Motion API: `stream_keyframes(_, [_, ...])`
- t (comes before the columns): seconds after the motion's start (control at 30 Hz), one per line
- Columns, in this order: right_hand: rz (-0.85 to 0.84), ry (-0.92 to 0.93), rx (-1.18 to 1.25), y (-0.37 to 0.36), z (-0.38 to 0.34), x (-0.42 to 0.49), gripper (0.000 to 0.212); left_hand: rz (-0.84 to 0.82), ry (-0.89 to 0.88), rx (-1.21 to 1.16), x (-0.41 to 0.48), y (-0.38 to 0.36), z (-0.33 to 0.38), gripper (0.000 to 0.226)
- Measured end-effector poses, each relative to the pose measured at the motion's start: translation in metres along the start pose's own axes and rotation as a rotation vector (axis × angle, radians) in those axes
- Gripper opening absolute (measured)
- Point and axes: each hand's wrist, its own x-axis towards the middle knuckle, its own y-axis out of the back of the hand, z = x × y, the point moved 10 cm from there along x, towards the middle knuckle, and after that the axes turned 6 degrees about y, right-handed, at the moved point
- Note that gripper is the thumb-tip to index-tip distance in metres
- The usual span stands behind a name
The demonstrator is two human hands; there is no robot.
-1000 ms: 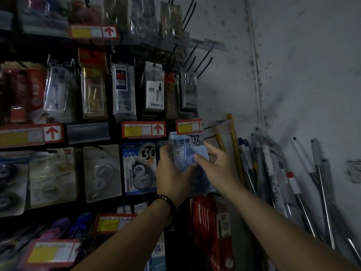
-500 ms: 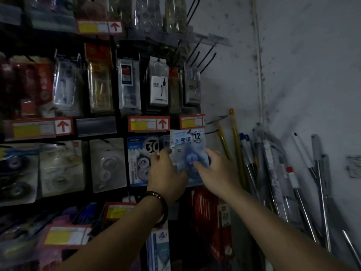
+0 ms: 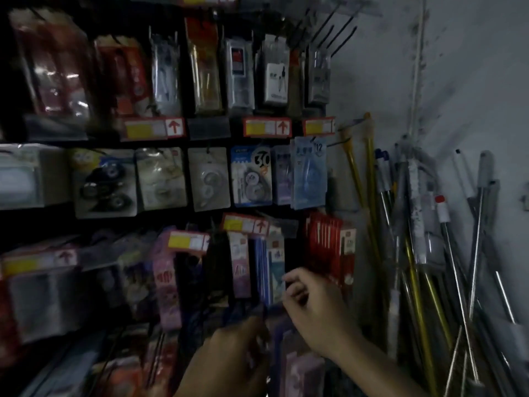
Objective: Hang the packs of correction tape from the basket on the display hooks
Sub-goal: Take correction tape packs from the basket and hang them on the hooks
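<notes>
A light blue pack of correction tape (image 3: 309, 173) marked "12" hangs on a display hook at the right end of the middle row, free of both hands. Left of it hang a purple pack (image 3: 282, 174) and a blue pack marked "30" (image 3: 251, 174). My right hand (image 3: 315, 308) is low in front of the bottom row, fingers loosely curled with nothing in them. My left hand (image 3: 234, 353) is lower still and blurred, its back toward me, so its fingers are hard to read. The basket is out of view.
Red packs (image 3: 329, 247) hang below the blue pack. Compass sets (image 3: 274, 70) fill the row above, and bare black hooks (image 3: 335, 32) stick out at the upper right. Mop and broom handles (image 3: 415, 239) lean against the grey wall on the right.
Both hands have let go of the light blue pack and dropped to the bottom row. The pack stays hanging on its hook. The view has tilted downward.
</notes>
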Motion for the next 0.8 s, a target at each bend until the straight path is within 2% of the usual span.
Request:
stream_keyframes(0.07, [-0.130, -0.053, -0.008, -0.045, 0.005, -0.031, 0.017, -0.070, 0.113, 0.097, -0.027, -0.030, -0.050, 0.082])
stream_keyframes(0.1, [-0.189, -0.071, -0.024, -0.069, 0.010, -0.048, 0.016, -0.131, 0.135, 0.128, -0.043, -0.047, -0.071, 0.082])
stream_keyframes(0.2, [-0.377, -0.133, -0.033, -0.147, 0.021, -0.111, 0.017, -0.241, 0.155, 0.171, -0.107, -0.081, -0.118, 0.043])
stream_keyframes(0.23, [-0.410, -0.145, -0.039, -0.171, 0.025, -0.133, 0.019, -0.256, 0.173, 0.204, -0.129, -0.089, -0.132, 0.036])
stream_keyframes(0.33, [-0.536, -0.189, -0.068, -0.237, 0.039, -0.200, 0.022, -0.355, 0.274, 0.198, -0.185, -0.129, -0.188, 0.035])
stream_keyframes(0.43, [-0.669, -0.229, -0.120, -0.296, 0.062, -0.257, 0.035, -0.455, 0.379, 0.196, -0.237, -0.173, -0.242, 0.033])
stream_keyframes(0.6, [-0.821, -0.410, -0.141, -0.369, 0.112, -0.339, 0.032, -0.542, 0.487, 0.169, -0.306, -0.223, -0.305, 0.029])
stream_keyframes(0.8, [-1.015, -0.666, -0.242, -0.441, 0.199, -0.458, 0.030, -0.722, 0.582, 0.047, -0.361, -0.301, -0.354, 0.030])
